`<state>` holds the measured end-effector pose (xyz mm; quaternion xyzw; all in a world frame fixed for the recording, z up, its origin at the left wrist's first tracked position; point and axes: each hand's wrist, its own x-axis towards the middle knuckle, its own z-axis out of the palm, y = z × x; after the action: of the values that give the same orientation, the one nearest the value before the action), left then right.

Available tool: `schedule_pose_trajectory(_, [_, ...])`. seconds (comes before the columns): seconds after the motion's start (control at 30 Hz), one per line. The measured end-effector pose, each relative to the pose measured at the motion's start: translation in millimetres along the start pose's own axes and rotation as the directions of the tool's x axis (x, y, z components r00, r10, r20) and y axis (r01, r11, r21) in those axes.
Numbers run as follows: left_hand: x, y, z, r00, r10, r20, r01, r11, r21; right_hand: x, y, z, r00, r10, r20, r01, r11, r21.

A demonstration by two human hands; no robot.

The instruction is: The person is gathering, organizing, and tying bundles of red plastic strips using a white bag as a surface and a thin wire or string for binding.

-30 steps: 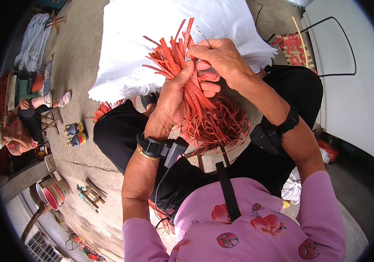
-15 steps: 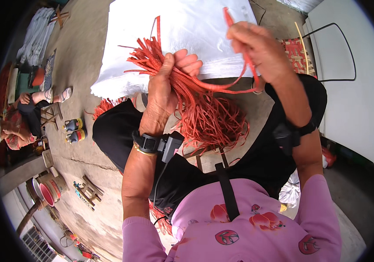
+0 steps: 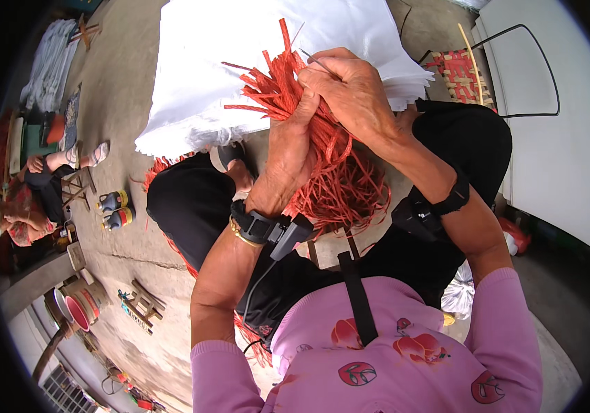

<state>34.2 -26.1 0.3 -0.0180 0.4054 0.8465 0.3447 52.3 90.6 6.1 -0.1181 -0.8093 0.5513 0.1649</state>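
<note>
- Brings the bare right hand [image 3: 350, 86] back from well off to the right, half a second earlier, to the upper part of a thick bundle of flat, papery red strips [image 3: 274, 89]; shows no wide loop of strip now.
- Faces broad white sheets with frayed edges [image 3: 202, 76], piled beyond the black-clad knees [image 3: 470, 134].
- Shows a tangled heap of thin red strips [image 3: 350, 196] below, between the knees.
- Grips the bundle in the closed bare left hand [image 3: 291, 141], cut ends fanned upward against the white sheets.
- Pinches a slender grey metal tool [image 3: 313, 59] in the right fingers, close by the left thumb [image 3: 307, 104].
- Seems to be working a strip around or through the bundle; cannot tell which behind the fingers.
- Would call next for a firm left hold and the tool tip clear of the thumb.
</note>
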Motion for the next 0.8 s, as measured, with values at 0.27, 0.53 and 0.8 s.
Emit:
schedule_pose_trajectory(0.27, [6.1, 20.2, -9.1, 0.996, 0.008, -0.094, 0.001, 0.995, 0.096, 2.5, -13.2, -12.5, 0.987, 0.129, 0.094, -0.151, 0.941, 0.302])
schedule_pose_trajectory(0.53, [2.9, 25.3, -15.8, 0.998, 0.053, 0.025, -0.056, 0.987, 0.15, -10.6, 4.8, 0.3, 0.913, 0.19, 0.361, -0.246, 0.962, 0.118])
schedule_pose_trajectory(0.8, [0.3, 38.1, -21.2, 0.971, 0.229, 0.065, -0.238, 0.919, 0.313, -9.3, 25.1, -15.5, 0.979, -0.054, 0.194, 0.153, 0.828, -0.54])
